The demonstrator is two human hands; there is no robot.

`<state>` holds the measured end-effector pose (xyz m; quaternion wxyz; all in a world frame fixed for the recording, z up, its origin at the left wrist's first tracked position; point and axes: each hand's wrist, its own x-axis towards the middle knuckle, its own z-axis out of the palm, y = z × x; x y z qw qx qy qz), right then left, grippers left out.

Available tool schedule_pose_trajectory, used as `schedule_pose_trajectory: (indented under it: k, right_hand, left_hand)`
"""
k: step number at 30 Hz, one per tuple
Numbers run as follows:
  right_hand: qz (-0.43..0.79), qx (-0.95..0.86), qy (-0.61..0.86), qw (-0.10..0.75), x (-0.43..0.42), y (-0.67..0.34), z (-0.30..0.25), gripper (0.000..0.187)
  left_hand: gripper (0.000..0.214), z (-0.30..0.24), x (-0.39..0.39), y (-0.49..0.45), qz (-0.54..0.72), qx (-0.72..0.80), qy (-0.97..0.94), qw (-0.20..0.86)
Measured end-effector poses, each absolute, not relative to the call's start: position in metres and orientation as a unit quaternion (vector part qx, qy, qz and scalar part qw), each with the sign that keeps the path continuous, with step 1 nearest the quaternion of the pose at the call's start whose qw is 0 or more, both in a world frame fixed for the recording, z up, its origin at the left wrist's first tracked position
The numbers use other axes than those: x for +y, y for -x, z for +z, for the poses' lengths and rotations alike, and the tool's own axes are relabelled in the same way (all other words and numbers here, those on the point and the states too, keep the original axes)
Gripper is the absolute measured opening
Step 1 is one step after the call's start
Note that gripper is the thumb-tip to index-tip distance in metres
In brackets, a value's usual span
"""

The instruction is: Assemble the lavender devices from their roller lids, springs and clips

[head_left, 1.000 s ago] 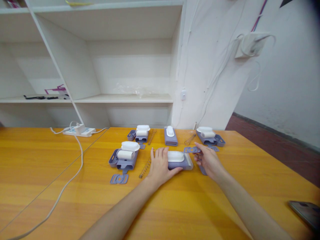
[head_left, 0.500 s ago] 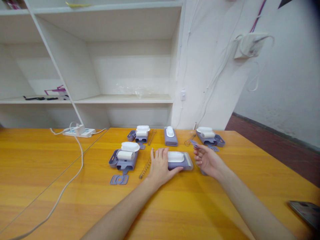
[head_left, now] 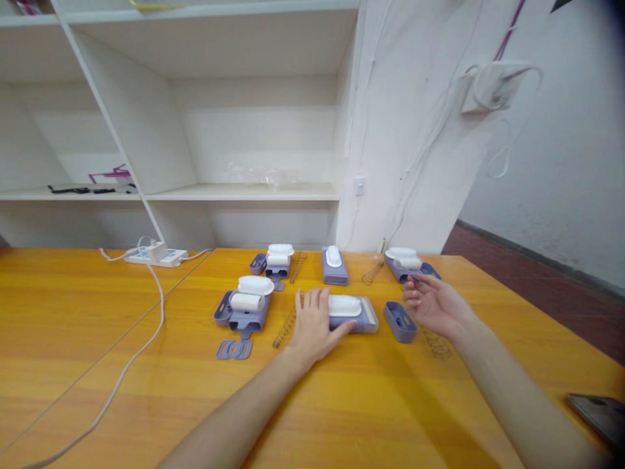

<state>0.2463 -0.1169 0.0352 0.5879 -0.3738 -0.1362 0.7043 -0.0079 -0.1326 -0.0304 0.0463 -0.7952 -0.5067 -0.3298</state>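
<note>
One purple body (head_left: 360, 324) on the counter (head_left: 312, 417) is held by the left hand (head_left: 311, 320); whether anything is pinched by the right hand (head_left: 437, 305), fingertips gathered, cannot be told. Steadying seems the step in hand; continued firmness is probably called for. The body is topped by a bristly white pad (head_left: 344, 306).

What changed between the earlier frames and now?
The right hand moved rightward, leaving the purple cap in fuller view; whether it kept the flat purple piece pinched earlier is unclear. The left hand stayed on the white-topped purple body.
</note>
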Motion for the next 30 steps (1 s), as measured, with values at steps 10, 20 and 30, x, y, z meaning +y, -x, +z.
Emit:
schedule_pose_trajectory:
  k: [10, 20, 30]
  right_hand:
    - [0.71, -0.135, 0.38, 0.577, -0.119, -0.241, 0.037, 0.005]
    - [0.491, -0.422, 0.57, 0.505, -0.123, -0.217, 0.029, 0.016]
    - [0.342, -0.574, 0.65, 0.362, -0.119, -0.209, 0.021, 0.024]
  left_hand:
    - [0.054, -0.032, -0.131, 0.01, -0.35, -0.527, 0.772, 0.064]
    - [0.056, -0.035, -0.131, 0.01, -0.338, -0.549, 0.762, 0.059]
    - [0.058, -0.035, -0.131, 0.008, -0.327, -0.554, 0.762, 0.071]
